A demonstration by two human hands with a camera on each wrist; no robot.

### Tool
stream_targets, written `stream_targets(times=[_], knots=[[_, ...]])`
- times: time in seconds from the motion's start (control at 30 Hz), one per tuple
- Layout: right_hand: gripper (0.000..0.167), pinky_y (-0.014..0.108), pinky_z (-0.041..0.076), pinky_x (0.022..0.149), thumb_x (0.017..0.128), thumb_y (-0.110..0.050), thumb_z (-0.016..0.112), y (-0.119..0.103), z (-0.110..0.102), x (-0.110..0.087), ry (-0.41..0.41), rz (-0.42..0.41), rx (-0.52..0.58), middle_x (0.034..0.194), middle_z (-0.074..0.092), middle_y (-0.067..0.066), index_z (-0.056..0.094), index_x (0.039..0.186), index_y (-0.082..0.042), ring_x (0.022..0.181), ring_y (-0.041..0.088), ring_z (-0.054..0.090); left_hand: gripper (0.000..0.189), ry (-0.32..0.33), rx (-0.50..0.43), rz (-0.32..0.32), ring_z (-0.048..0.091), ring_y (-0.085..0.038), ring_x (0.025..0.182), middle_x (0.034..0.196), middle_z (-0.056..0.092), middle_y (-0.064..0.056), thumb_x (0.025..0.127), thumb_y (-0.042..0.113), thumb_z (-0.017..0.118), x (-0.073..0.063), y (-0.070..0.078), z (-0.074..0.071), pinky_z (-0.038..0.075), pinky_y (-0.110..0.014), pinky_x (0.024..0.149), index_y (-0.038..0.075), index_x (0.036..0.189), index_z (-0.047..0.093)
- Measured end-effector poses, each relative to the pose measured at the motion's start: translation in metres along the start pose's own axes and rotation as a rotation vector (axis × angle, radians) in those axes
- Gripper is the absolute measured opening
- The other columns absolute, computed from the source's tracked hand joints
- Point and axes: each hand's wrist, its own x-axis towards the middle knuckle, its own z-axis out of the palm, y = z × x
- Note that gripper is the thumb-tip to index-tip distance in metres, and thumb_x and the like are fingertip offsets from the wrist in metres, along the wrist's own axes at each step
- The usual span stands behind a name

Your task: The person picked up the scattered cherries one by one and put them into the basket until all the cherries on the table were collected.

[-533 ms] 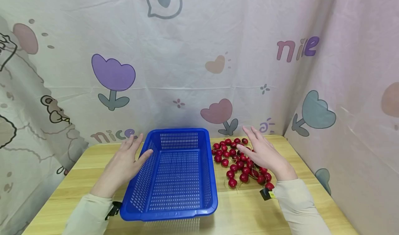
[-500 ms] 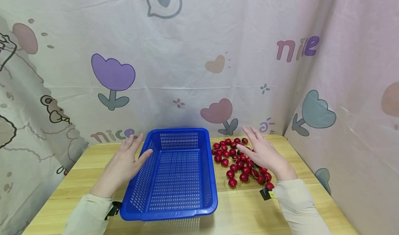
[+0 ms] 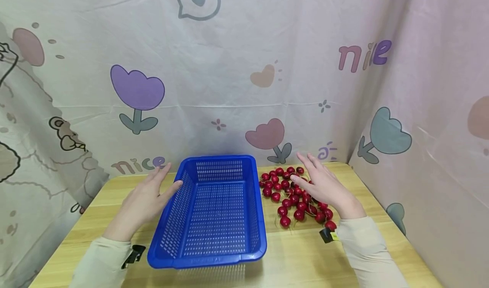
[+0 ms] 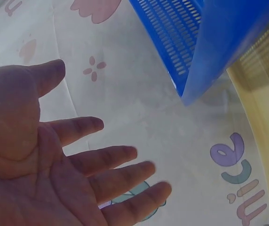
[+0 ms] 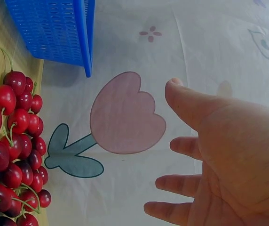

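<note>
A blue plastic basket (image 3: 215, 260) with slotted walls and floor stands at the middle of the table, with nothing in it. To its right lie many red cherries (image 3: 285, 222), some with green stems, spread in a loose patch. My left hand (image 3: 143, 203) hovers by the basket's left side, fingers spread and palm bare in the left wrist view. Over the right part of the cherries my right hand (image 3: 324, 186) is held in the air, its fingers extended; the right wrist view shows no object in that palm (image 5: 242, 160).
A light wooden table (image 3: 294, 258) bears everything. Behind it and at both sides hangs a pale cloth (image 3: 221, 80) printed with flowers, hearts and the word "nice". Black straps (image 3: 133, 256) sit at both wrists.
My left hand has shifted slightly left, away from the basket. The right hand stays nearly where it was. The head view has tilted a little; basket and cherries keep their places.
</note>
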Motion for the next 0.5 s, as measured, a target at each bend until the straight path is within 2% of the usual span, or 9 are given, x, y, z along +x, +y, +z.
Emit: stream_targets(times=[0.17,0.37,0.5], knots=[[0.08,0.085,0.023,0.119,0.11,-0.054,0.055,0.0,-0.001,0.0,-0.006,-0.008,0.002,0.175,0.019,0.03,0.022,0.173,-0.016,0.157,0.059,0.026,0.085,0.009,-0.008,0.001,0.041,-0.064,0.145,0.166,0.036,-0.035,0.111,0.065,0.04,0.0,-0.007,-0.008,0.042,-0.082,0.107,0.006,0.171,0.024],[0.08,0.084,0.026,0.119,0.11,-0.055,0.055,0.002,-0.001,0.001,-0.003,-0.021,-0.005,0.174,0.023,0.03,0.024,0.172,-0.015,0.157,0.058,0.028,0.083,0.019,-0.013,0.0,0.042,-0.064,0.143,0.163,0.039,-0.037,0.112,0.063,0.042,-0.001,-0.012,-0.014,0.041,-0.081,0.109,0.007,0.17,0.026],[0.079,0.083,0.029,0.119,0.109,-0.054,0.057,0.003,-0.001,0.001,0.001,-0.035,-0.006,0.173,0.028,0.029,0.027,0.171,-0.014,0.156,0.057,0.031,0.083,0.019,-0.022,-0.003,0.054,-0.061,0.136,0.16,0.046,-0.036,0.111,0.064,0.041,-0.001,-0.015,-0.014,0.048,-0.078,0.101,0.007,0.17,0.028]])
